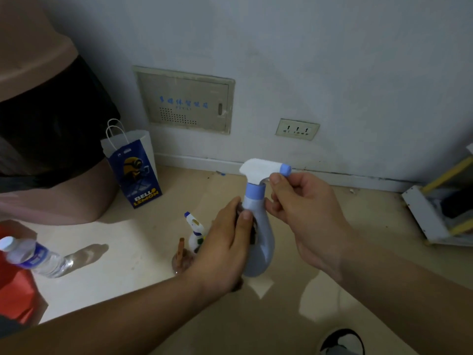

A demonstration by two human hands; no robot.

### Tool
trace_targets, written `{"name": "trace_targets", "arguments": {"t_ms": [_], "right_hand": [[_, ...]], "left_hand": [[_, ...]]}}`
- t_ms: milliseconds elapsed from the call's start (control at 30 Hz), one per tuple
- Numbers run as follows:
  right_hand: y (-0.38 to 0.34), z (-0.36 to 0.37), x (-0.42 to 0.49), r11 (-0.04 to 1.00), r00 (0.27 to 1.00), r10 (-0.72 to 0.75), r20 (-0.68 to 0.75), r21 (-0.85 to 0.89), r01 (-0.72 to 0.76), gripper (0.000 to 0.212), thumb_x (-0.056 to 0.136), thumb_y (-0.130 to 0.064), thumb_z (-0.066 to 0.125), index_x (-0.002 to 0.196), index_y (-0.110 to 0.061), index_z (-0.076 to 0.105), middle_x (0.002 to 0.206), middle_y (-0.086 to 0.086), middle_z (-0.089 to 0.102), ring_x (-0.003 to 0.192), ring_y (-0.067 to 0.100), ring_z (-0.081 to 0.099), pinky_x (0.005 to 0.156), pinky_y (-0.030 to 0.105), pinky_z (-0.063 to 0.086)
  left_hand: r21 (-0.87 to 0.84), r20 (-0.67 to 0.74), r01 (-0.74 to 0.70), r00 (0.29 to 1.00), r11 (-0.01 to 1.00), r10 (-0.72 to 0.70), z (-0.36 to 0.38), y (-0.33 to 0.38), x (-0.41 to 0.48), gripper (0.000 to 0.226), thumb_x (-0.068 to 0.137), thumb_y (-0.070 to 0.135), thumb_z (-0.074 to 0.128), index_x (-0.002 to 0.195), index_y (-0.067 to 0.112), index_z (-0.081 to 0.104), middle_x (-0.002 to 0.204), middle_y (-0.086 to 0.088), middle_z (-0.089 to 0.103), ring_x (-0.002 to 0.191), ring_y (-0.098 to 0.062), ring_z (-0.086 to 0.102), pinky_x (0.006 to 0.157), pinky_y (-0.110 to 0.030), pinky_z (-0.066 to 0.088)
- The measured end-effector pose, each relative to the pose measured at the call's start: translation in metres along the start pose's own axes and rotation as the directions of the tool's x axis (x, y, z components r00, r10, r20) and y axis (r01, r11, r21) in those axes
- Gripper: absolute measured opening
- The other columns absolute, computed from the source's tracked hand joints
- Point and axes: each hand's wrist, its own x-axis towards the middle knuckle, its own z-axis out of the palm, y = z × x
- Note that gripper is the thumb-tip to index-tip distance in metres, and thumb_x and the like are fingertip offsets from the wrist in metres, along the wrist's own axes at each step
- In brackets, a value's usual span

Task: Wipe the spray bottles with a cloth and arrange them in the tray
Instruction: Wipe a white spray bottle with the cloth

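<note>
A pale blue spray bottle [263, 242] with a white trigger head and blue nozzle is held upright in the air. My right hand [307, 213] pinches its trigger and neck. My left hand [225, 247] presses a dark cloth [252, 231] against the bottle's left side, thumb on the front; the cloth is mostly hidden under the hand. On the floor behind my left hand stand a small white spray bottle [195, 231] and a brownish spray bottle [182, 257], both partly hidden. No tray is visible.
A clear water bottle [35, 257] lies at the left above a red object [15, 290]. A blue paper bag [135, 170] stands by a brown bin with a black liner [51, 124]. A white rack [440, 208] sits at the right wall. A shoe [343, 342] shows at the bottom.
</note>
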Motion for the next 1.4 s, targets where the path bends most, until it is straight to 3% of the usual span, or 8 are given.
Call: {"name": "trace_targets", "arguments": {"t_ms": [167, 300, 433, 633, 767, 1100, 1333, 1400], "right_hand": [[-0.001, 0.002, -0.01, 0.999, 0.991, 0.033, 0.131, -0.002, -0.033, 0.02, 0.094, -0.026, 0.072, 0.092, -0.007, 0.07, 0.07, 0.001, 0.069, 0.071, 0.017, 0.065, 0.092, 0.053, 0.059], [-0.025, -0.017, 0.005, 0.998, 0.965, 0.043, 0.259, -0.061, -0.028, 0.013, 0.09, -0.014, 0.07, 0.091, -0.001, 0.07, 0.079, 0.011, 0.07, 0.072, 0.022, 0.064, 0.086, 0.057, 0.06], [-0.019, -0.027, 0.015, 0.975, 0.97, -0.007, 0.243, -0.212, 0.06, 0.022, 0.096, -0.024, 0.068, 0.118, -0.025, 0.069, 0.104, -0.002, 0.069, 0.097, 0.017, 0.069, 0.097, 0.051, 0.057], [-0.011, -0.027, 0.014, 0.959, 0.902, -0.068, 0.426, -0.22, 0.176, 0.022, 0.101, -0.033, 0.061, 0.119, -0.021, 0.068, 0.117, 0.008, 0.073, 0.11, 0.025, 0.067, 0.105, 0.058, 0.048], [-0.007, -0.025, 0.014, 0.9, 0.894, -0.113, 0.434, -0.338, 0.277, 0.035, 0.078, -0.057, 0.068, 0.101, -0.031, 0.07, 0.098, 0.003, 0.072, 0.09, 0.019, 0.065, 0.089, 0.055, 0.054], [0.0, -0.029, 0.022, 0.986, 0.956, -0.047, 0.29, -0.141, 0.091, 0.016, 0.094, -0.014, 0.071, 0.101, -0.001, 0.066, 0.091, 0.01, 0.074, 0.079, 0.017, 0.07, 0.072, 0.036, 0.061], [0.002, -0.022, 0.018, 0.997, 0.987, 0.042, 0.155, -0.076, -0.031, 0.019, 0.093, -0.02, 0.073, 0.099, -0.005, 0.065, 0.099, 0.015, 0.072, 0.074, 0.019, 0.07, 0.069, 0.039, 0.064], [0.006, -0.017, 0.014, 0.995, 0.99, 0.061, 0.128, -0.087, -0.05, 0.017, 0.092, -0.022, 0.074, 0.094, -0.01, 0.062, 0.101, 0.018, 0.071, 0.075, 0.02, 0.069, 0.066, 0.04, 0.064]], "left_hand": [[0.004, -0.054, -0.005, 0.999, 1.0, 0.005, -0.012, 0.011, 0.017, 0.032, 0.108, 0.048, 0.037, 0.103, 0.025, 0.059, 0.088, 0.008, 0.066, 0.083, -0.003, 0.063, 0.075, -0.025, 0.047], [-0.102, 0.056, 0.078, 0.996, 0.992, -0.073, -0.029, 0.025, 0.024, 0.044, 0.11, 0.042, 0.039, 0.109, 0.004, 0.062, 0.097, -0.013, 0.07, 0.086, -0.023, 0.069, 0.085, -0.042, 0.059], [-0.567, 0.263, 0.365, 0.93, 0.738, -0.258, -0.034, 0.033, 0.027, 0.033, 0.103, 0.026, 0.051, 0.1, -0.001, 0.07, 0.089, -0.02, 0.074, 0.077, -0.027, 0.071, 0.072, -0.033, 0.061], [-0.675, 0.373, 0.481, 0.876, 0.559, -0.304, -0.029, 0.029, 0.028, 0.048, 0.085, 0.028, 0.063, 0.116, -0.008, 0.069, 0.11, -0.03, 0.068, 0.094, -0.036, 0.069, 0.092, -0.043, 0.054], [-0.588, 0.318, 0.435, 0.899, 0.682, -0.3, -0.034, 0.02, 0.028, 0.048, 0.087, 0.039, 0.064, 0.12, 0.006, 0.075, 0.124, -0.021, 0.072, 0.119, -0.037, 0.068, 0.109, -0.047, 0.05], [-0.581, 0.299, 0.519, 0.852, 0.627, -0.429, -0.03, -0.002, 0.026, 0.046, 0.109, 0.042, 0.039, 0.129, 0.015, 0.07, 0.123, -0.01, 0.075, 0.118, -0.033, 0.069, 0.093, -0.041, 0.056], [-0.238, 0.141, 0.379, 0.924, 0.894, -0.355, -0.005, 0.0, 0.007, 0.035, 0.103, 0.062, 0.036, 0.126, 0.055, 0.061, 0.127, 0.026, 0.066, 0.122, -0.003, 0.06, 0.118, -0.042, 0.039], [-0.094, 0.093, 0.241, 0.968, 0.966, -0.232, 0.002, 0.01, -0.002, 0.031, 0.101, 0.065, 0.033, 0.119, 0.056, 0.056, 0.117, 0.03, 0.065, 0.11, 0.019, 0.053, 0.113, -0.014, 0.03]]}}
